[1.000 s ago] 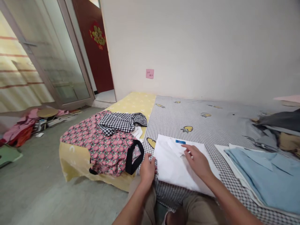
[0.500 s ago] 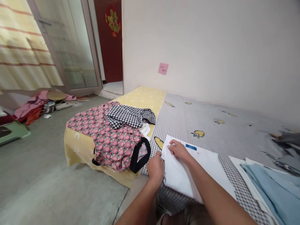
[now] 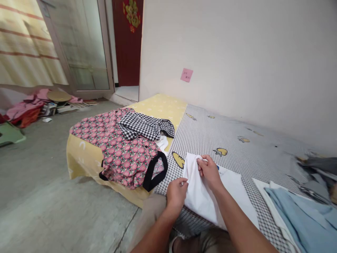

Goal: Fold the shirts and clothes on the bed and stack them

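A white garment (image 3: 231,186), partly folded, lies on the checked bed sheet (image 3: 205,130) in front of me. My left hand (image 3: 177,191) pinches its left edge. With thumb and fingers closed, my right hand (image 3: 209,170) grips the cloth near the far left corner and raises a fold there. A blue label on the garment is mostly hidden behind my right hand. To the left lies a pink flowered garment (image 3: 126,158) with black trim, and a black-and-white checked garment (image 3: 144,126) rests over its far part.
Light blue folded clothing (image 3: 297,211) lies on the right, over white cloth. Dark grey clothes (image 3: 319,175) are heaped beyond it. Yellow bedding (image 3: 163,103) covers the bed's left side. A pink note (image 3: 186,75) is on the wall. A green stool (image 3: 12,135) stands on the floor.
My right hand has moved right with the white cloth, drawing its left edge up into a fold. My left hand stays at the left edge. The view has shifted slightly.
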{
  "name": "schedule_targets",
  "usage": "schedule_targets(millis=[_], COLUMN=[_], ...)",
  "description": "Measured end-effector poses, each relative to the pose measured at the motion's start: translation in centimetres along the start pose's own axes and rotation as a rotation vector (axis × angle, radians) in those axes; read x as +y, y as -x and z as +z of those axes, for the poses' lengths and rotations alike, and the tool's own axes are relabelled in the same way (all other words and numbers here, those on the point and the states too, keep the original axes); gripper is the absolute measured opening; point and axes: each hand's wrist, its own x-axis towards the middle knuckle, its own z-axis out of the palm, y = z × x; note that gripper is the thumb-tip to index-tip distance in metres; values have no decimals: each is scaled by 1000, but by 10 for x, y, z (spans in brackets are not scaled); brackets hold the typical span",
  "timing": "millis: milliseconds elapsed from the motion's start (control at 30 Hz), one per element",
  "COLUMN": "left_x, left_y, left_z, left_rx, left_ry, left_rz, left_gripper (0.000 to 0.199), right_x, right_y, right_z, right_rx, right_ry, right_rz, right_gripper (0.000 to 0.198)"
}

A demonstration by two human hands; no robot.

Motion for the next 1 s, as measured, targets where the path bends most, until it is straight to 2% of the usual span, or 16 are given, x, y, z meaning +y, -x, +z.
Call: schedule_targets(millis=[100,200,267,400,500,567,667,733,800,900,1000], left_x=[-6,-10,-9,-6,-1,4,13,17,20,23,27], left_y=[-6,-9,-9,0,7,9,9,8,8,7,2], left_z=[-2,-11,-19,-28,-28,-26,-22,-20,-19,-16,-13], left_rx=[-31,-109,-187,-294,-280,-228,-122,-68,-37,-15,-3], left_ry=[27,31,20,-36,-124,-204,-335,-410,-464,-511,-537], left_rz=[-29,-54,-68,-69,-10,46,87,92,99,110,127], left_gripper=[15,20,26,41,44,33,16,25,40,50,52], right_x=[0,1,3,4,-1,-4,0,11,27,52,73], right_y=[-2,-8,-11,-10,-1,9,27,37,45,48,45], right_z=[4,15,22,31,28,19,-9,-40,-80,-132,-155], right_rx=[56,15,-40,-65,-57,-44,49,177,315,426,349], right_ry=[123,368,449,426,370,311,222,234,329,578,831], right_rz=[-21,43,89,99,87,42,-129,-237,-265,-166,39], right_gripper=[31,16,23,44,51,50,43,39,37,41,47])
